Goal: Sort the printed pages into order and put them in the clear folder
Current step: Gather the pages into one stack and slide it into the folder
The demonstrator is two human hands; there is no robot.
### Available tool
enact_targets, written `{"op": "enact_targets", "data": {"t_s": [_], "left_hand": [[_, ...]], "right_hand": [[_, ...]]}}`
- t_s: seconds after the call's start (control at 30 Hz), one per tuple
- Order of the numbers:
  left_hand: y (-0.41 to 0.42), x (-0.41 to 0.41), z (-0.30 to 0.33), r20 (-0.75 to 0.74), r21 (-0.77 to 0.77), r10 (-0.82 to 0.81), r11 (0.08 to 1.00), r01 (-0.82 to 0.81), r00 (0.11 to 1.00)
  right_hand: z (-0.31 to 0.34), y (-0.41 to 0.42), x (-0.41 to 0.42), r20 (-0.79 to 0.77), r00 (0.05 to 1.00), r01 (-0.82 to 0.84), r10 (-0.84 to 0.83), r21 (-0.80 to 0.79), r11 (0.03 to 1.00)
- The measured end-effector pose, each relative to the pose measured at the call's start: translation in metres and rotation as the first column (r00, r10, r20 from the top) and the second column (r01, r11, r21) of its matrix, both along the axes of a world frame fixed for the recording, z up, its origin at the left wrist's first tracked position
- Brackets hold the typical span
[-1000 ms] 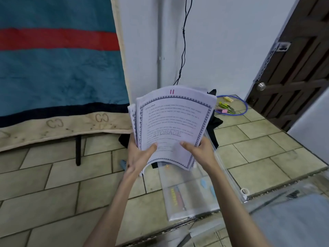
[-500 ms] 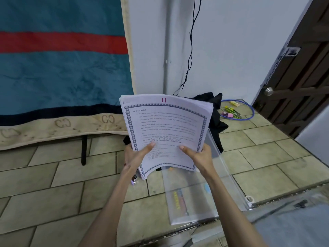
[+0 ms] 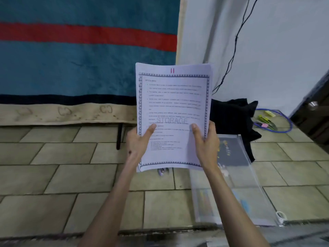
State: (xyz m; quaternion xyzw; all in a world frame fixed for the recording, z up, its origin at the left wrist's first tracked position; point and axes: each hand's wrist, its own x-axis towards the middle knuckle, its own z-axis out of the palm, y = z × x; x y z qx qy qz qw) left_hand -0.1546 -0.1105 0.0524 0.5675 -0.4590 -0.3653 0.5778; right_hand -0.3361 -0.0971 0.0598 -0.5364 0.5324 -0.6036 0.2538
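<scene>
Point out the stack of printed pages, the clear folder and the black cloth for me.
stack of printed pages [image 3: 173,104]: head view, on the top sheet's text area.
clear folder [image 3: 249,189]: head view, on its transparent cover on the floor.
black cloth [image 3: 231,116]: head view, middle of the bundle.

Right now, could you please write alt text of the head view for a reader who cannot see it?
Two bare hands, left hand and right hand, hold a stack of printed pages upright above a tiled floor; the top page shows a red 11 and the word STORAGE. A clear folder lies on the floor, lower right.
</scene>
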Motion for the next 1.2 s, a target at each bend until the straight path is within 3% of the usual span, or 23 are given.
{"op": "enact_targets", "data": {"t_s": [0.13,0.23,0.4,0.5,0.73,0.87,0.97,1.03,1.1,1.2], "left_hand": [[0.025,0.081,-0.018,0.100,0.056,0.136,0.988,-0.142,0.986],[0.044,0.140,-0.043,0.273,0.142,0.205,0.958,-0.250,0.940],[0.066,0.194,-0.079,0.516,0.337,0.141,0.873,-0.352,0.845],[0.073,0.199,-0.092,0.576,0.408,0.049,0.847,-0.340,0.816],[0.082,0.187,-0.099,0.719,0.333,0.023,0.866,-0.373,0.695],[0.079,0.187,-0.117,0.884,0.258,-0.050,0.881,-0.396,0.465],[0.075,0.182,-0.112,0.839,0.312,-0.036,0.849,-0.426,0.542],[0.067,0.167,-0.096,0.823,0.257,0.032,0.869,-0.423,0.567],[0.054,0.136,-0.079,0.775,0.119,0.107,0.943,-0.311,0.623],[0.037,0.062,-0.051,0.481,0.204,-0.131,0.978,0.035,0.867]], "right_hand": [[-0.023,0.009,0.081,-0.066,0.995,-0.074,0.077,0.043,0.996],[-0.048,0.023,0.137,-0.149,0.980,-0.110,0.132,0.146,0.983],[-0.095,0.040,0.194,-0.300,0.922,-0.134,0.245,0.346,0.929],[-0.109,0.051,0.204,-0.384,0.893,-0.042,0.236,0.451,0.892],[-0.116,0.056,0.205,-0.695,0.714,0.293,0.088,0.410,0.864],[-0.126,0.059,0.210,-0.791,0.610,0.395,0.037,0.345,0.851],[-0.116,0.055,0.200,-0.744,0.663,0.342,0.087,0.404,0.849],[-0.104,0.048,0.175,-0.675,0.737,0.341,-0.030,0.333,0.879],[-0.091,0.038,0.134,-0.617,0.763,0.439,-0.194,0.274,0.856],[-0.079,0.023,0.050,-0.596,0.726,0.619,-0.343,0.348,0.704]]}}
